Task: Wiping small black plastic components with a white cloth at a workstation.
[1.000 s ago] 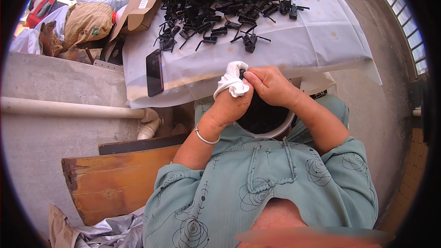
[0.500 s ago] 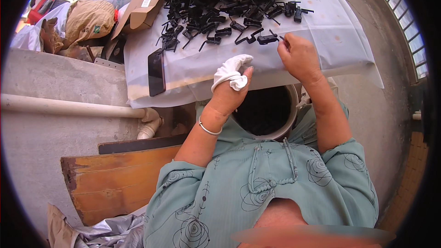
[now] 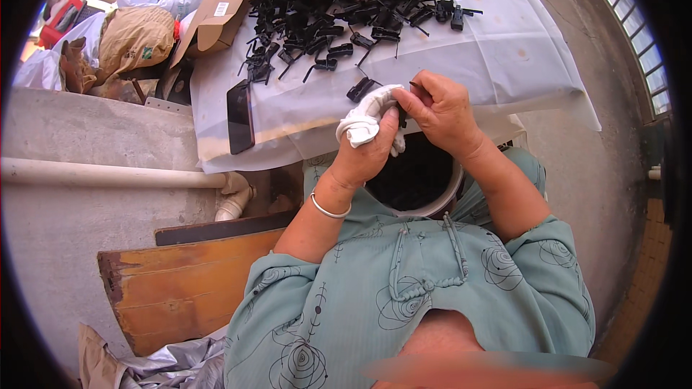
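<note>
Where the cloth-wrapped left hand meets the right hand, a dark piece shows between them, though which clamps it I cannot tell; beyond, a black part lies on the white-covered surface, a grey wall leftward

Soft daylight, upper left blown out; pail dim inside. Black vignette, grille bowed (fisheye). Blurred strip, bottom.

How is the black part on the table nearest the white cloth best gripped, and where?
Probably by the chunky body of that black part, from above and left: a thin prong juts from its far side, and the white cloth crowds its right.
</note>
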A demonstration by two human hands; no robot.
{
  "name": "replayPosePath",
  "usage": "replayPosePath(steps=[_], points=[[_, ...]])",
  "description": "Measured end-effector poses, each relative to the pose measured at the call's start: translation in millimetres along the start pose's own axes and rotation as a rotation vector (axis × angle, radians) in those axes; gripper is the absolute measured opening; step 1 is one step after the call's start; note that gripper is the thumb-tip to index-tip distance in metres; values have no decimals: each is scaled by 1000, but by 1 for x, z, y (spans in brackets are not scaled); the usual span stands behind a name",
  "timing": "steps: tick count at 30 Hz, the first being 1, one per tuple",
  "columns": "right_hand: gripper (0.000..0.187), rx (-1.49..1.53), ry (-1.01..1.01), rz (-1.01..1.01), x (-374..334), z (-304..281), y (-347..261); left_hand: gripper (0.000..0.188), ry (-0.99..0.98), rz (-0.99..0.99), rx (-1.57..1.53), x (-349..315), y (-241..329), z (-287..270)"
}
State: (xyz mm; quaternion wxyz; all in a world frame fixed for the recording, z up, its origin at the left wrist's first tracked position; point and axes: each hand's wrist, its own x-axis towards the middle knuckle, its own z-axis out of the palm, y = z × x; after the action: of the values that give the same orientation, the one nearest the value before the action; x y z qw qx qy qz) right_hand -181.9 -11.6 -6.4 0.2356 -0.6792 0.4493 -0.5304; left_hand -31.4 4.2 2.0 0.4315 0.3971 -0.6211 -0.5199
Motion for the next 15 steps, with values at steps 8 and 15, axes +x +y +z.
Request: replayPosePath(steps=[8, 15], points=[[26, 222, -360, 118, -2, -9, -5, 22, 22, -103, -48, -8, 3, -8], [26, 335, -388, 274, -10, 8, 0, 23, 139, 386, 735, -5, -3, -9]])
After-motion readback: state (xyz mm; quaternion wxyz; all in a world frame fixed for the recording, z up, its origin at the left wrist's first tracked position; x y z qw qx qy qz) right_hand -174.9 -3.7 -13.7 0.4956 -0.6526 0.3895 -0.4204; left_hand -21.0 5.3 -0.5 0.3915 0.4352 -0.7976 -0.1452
